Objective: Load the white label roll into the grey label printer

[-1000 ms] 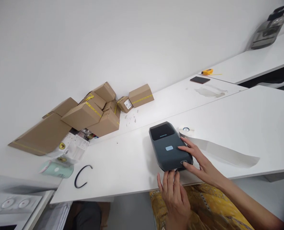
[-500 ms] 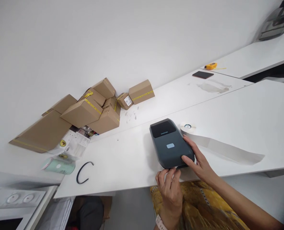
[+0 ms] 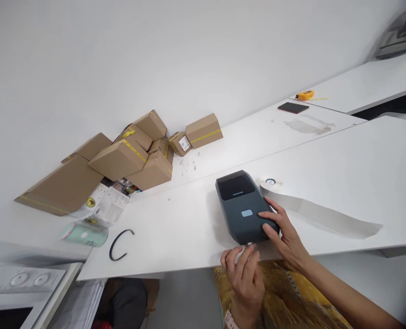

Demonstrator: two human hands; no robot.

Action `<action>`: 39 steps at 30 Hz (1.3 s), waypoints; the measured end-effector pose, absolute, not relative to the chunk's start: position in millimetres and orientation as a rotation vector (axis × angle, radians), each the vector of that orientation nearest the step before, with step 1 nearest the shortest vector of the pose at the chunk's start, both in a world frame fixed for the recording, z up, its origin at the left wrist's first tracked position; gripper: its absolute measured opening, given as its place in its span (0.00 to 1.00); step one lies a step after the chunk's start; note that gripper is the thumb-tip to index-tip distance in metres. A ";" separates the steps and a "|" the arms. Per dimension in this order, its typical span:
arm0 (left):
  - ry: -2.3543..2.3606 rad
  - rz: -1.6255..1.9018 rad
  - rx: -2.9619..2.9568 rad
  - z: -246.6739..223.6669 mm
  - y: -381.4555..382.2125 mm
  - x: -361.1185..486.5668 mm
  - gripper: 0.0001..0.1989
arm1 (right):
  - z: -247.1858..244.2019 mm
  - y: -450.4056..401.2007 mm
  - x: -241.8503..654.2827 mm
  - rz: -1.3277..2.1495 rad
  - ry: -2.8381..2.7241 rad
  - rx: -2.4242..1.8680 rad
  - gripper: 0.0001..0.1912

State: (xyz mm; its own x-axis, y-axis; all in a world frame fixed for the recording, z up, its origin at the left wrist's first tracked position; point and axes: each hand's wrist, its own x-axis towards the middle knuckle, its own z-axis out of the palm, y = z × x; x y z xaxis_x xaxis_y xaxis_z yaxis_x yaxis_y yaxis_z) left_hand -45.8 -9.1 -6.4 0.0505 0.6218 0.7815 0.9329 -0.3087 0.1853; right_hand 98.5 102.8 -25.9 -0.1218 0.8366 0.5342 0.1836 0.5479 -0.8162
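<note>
A dark grey device [image 3: 235,224] with a black glossy panel and a light blue button lies on the white table [image 3: 185,228]. My right hand [image 3: 285,233] rests on its right side, fingers apart, thumb and a finger on the top face. Just below the device's near edge, my left hand [image 3: 244,269] has its fingers curled together around something small and whitish, too hidden to name. Behind the right hand stands a roll of white labels [image 3: 270,183], its unwound strip [image 3: 326,217] stretching to the right.
Cardboard boxes [image 3: 118,160] are piled at the back left, beside packets [image 3: 110,205] and a mint-green roll [image 3: 86,235]. A black band [image 3: 115,246] lies at front left. Farther back are a black flat object [image 3: 293,108] and a yellow tape measure [image 3: 304,95].
A finger of my right hand has moved onto the device's top. My left hand has drawn slightly down from the near edge, and something whitish now shows at its fingers.
</note>
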 end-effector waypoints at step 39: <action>-2.599 -2.300 -1.497 -13.4 60.0 -50.4 0.37 | -42.9 101.5 89.9 1.210 -1.234 -1.164 0.41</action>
